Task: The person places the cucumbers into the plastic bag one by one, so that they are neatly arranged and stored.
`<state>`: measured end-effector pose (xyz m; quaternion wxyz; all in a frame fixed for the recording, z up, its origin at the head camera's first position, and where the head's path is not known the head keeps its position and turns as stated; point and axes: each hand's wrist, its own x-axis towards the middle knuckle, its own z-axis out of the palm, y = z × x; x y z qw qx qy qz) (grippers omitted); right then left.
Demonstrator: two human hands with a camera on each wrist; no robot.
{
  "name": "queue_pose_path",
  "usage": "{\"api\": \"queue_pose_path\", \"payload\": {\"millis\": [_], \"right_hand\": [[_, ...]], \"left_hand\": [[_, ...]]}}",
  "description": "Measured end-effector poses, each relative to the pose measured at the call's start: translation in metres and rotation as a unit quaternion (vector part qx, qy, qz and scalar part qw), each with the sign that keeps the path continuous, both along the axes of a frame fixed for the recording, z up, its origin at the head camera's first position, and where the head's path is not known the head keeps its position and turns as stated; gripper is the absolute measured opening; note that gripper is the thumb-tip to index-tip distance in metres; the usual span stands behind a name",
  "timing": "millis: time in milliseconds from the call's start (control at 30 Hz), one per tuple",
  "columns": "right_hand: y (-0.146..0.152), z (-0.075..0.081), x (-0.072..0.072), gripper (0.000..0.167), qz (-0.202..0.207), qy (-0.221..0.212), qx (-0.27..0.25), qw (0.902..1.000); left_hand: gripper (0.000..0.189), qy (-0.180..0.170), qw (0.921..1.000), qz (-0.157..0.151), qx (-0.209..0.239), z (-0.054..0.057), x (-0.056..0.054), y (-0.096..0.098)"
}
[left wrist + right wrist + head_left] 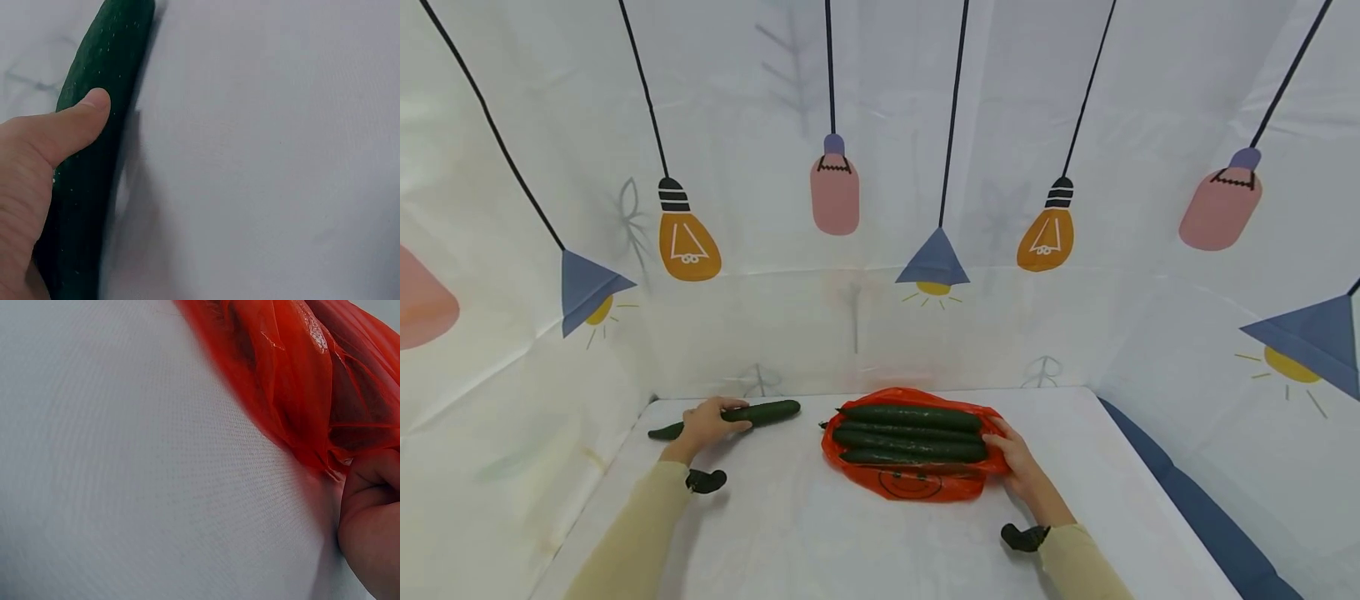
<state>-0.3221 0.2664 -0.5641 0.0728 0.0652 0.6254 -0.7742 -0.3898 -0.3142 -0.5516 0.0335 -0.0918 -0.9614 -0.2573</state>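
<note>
My left hand grips a long dark green cucumber near its middle, at the back left of the table. In the left wrist view the thumb lies across the cucumber, while the other fingers are hidden behind it. Right of centre sits a red plastic bag with a smiling face printed on its front. Several cucumbers lie side by side in its open mouth. At the bag's right end my right hand holds the crumpled plastic, its fingertips partly hidden.
A white-covered table lies under everything. White cloth walls with printed lamps and bulbs stand close behind it and at both sides. Dark blue padding runs along the table's right edge. Each wrist wears a black strap-on device.
</note>
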Motion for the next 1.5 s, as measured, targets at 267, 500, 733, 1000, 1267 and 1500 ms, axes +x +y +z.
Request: {"api": "queue_pose_path", "payload": {"millis": [267,500,733,1000,1267,1500], "right_hand": [[-0.001,-0.003,0.003,0.056,-0.007,-0.008,0.009,0.9999],[0.0,0.0,0.0,0.058,-0.001,-0.007,0.007,0.9999],[0.0,0.0,-0.001,0.058,0.005,-0.003,0.0,1.0],[0.001,0.0,-0.001,0.057,0.01,0.005,-0.001,0.9999],[0.0,0.0,0.0,0.062,0.013,0.016,0.006,0.9998],[0.001,0.0,-0.001,0.063,0.018,0.012,0.016,0.9996]], "left_hand": [[0.055,-0.033,0.9986,-0.035,0.019,-0.004,0.003,0.0],[0.053,-0.024,0.9986,-0.037,0.03,-0.002,0.004,0.001],[0.049,-0.005,0.9986,-0.041,0.032,-0.003,0.007,0.0],[0.048,-0.002,0.9977,-0.056,0.038,-0.002,0.011,0.004],[0.047,-0.015,0.9974,-0.053,0.046,0.003,0.017,0.013],[0.045,-0.004,0.9969,-0.059,0.051,0.004,0.02,0.021]]}}
